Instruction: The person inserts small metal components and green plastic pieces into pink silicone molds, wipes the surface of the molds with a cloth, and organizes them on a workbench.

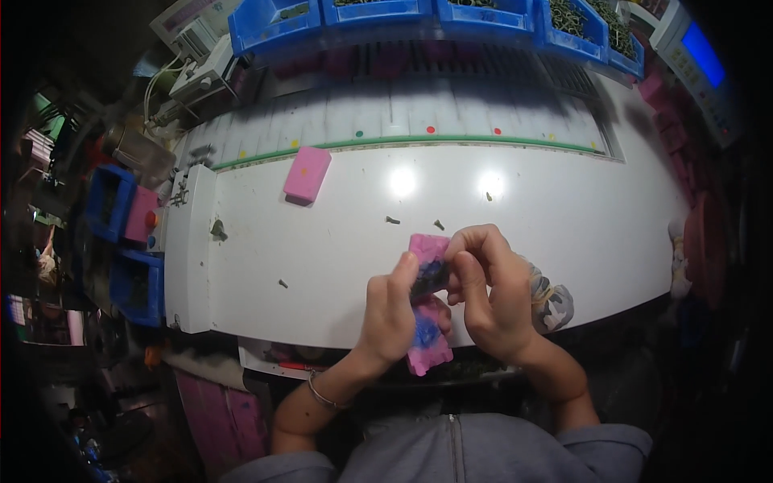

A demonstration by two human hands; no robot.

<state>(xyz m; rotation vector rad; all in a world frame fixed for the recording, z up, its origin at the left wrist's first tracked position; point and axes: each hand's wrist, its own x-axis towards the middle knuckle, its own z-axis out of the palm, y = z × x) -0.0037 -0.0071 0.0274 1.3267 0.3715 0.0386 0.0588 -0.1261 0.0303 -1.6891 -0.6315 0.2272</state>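
Note:
My left hand grips a pink block-shaped mold, opened into two halves, over the near edge of the white table. Its inner faces are stained blue, and something dark sits in the upper half. The lower half hangs below, toward my body. At the right side of the upper half, my right hand is closed in a pinch, its fingertips against the mold. What lies between those fingertips is hidden. Another pink block, closed, lies farther left on the table.
Small dark green pieces are scattered on the white tabletop. A grey-patterned cloth bundle lies beside my right wrist. Blue bins with green pieces line the back. A device with a blue screen stands far right.

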